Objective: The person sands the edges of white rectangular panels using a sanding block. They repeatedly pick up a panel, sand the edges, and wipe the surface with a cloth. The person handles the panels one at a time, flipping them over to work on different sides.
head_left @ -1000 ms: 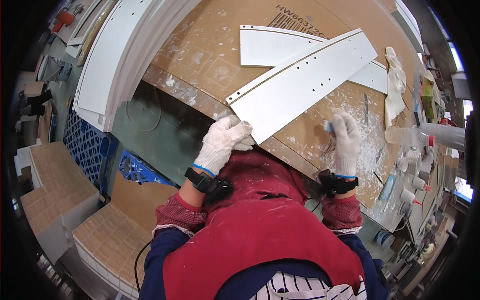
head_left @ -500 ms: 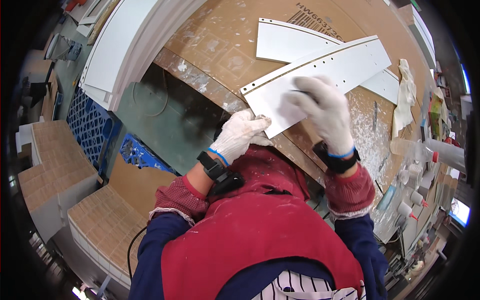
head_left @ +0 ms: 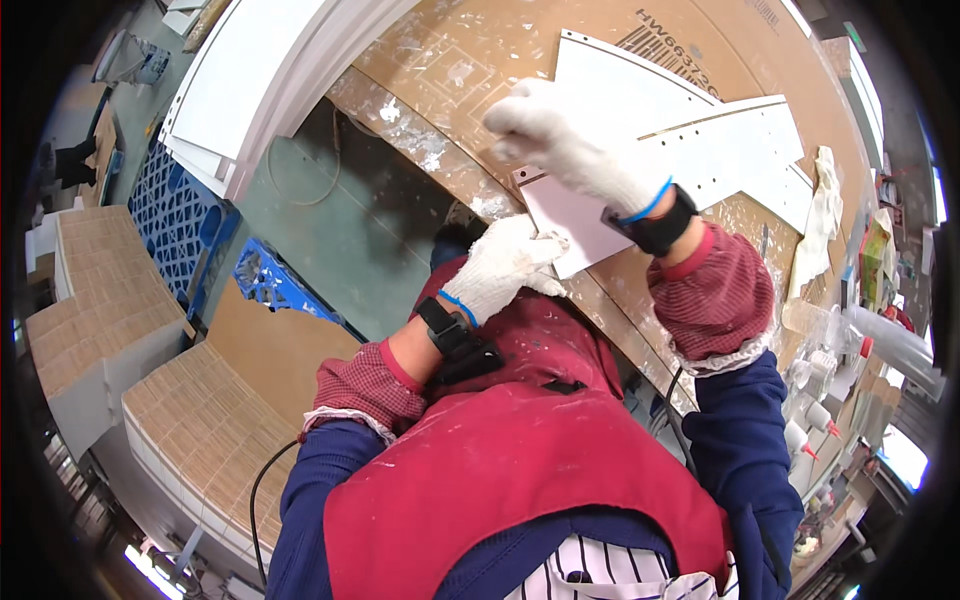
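Note:
A curved white panel point(head_left: 577, 228) with a row of small dark holes and a groove along one edge lies on the cardboard-covered bench. Gripping its near corner between thumb and fingers at the bench edge is my left hand point(head_left: 508, 262), in a white knit glove. My right hand point(head_left: 565, 138), gloved the same way, is above the panel's left end with its fingers curled; whatever is in them, if anything, is hidden. Beneath this panel, and crossing it, lies a second white panel point(head_left: 620, 85) with similar holes.
A crumpled cream cloth point(head_left: 818, 215) lies at the bench's right, near clear plastic bottles point(head_left: 808, 320) and white squeeze bottles with red tips point(head_left: 822, 418). Large white boards point(head_left: 235, 85) stand at upper left. Blue plastic pallets point(head_left: 180, 225) and stacked cartons point(head_left: 110, 300) are at left.
My right hand has swept left and away from me, from the panel's middle to past its left end. My left hand keeps its hold on the corner. The view has shifted slightly.

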Demonstrator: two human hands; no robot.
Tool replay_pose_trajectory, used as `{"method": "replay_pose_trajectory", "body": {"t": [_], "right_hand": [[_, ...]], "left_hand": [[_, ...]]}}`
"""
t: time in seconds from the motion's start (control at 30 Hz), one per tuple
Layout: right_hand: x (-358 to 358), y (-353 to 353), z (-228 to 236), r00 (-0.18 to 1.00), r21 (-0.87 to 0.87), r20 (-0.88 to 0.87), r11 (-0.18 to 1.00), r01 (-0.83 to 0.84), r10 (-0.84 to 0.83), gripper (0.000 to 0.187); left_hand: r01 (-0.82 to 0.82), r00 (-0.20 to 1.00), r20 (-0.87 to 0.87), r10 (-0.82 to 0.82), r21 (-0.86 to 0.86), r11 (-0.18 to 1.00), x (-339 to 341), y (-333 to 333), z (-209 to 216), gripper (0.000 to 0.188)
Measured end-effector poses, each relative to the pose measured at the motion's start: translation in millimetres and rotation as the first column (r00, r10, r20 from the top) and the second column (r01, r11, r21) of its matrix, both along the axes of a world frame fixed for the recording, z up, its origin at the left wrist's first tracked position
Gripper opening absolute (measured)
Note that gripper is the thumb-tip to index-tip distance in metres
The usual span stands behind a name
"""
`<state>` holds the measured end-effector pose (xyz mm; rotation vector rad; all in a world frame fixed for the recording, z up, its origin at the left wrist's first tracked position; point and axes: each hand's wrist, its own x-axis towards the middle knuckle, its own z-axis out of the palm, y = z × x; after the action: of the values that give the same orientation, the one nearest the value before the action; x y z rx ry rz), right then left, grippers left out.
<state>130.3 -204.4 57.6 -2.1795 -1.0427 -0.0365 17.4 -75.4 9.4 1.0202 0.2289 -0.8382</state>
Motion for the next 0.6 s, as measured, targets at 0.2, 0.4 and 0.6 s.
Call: {"method": "replay_pose_trajectory", "body": {"t": [0.2,0.4,0.6], "right_hand": [[-8,4,-10,0.990,-0.167,-0.046,0.976,-0.142,0.136,0.011],[-7,0,-6,0.988,-0.131,-0.095,0.983,-0.131,0.119,0.008],[-1,-4,-2,0.962,0.093,-0.242,0.983,0.155,-0.129,0.017]], "left_hand": [[0.083,0.994,0.057,-0.093,0.155,0.984,5,3,18,0.029],[0.076,0.995,0.050,-0.082,0.103,0.992,4,4,10,0.028],[0.009,0.999,0.031,-0.008,-0.003,1.000,2,-3,1,0.028]]}}
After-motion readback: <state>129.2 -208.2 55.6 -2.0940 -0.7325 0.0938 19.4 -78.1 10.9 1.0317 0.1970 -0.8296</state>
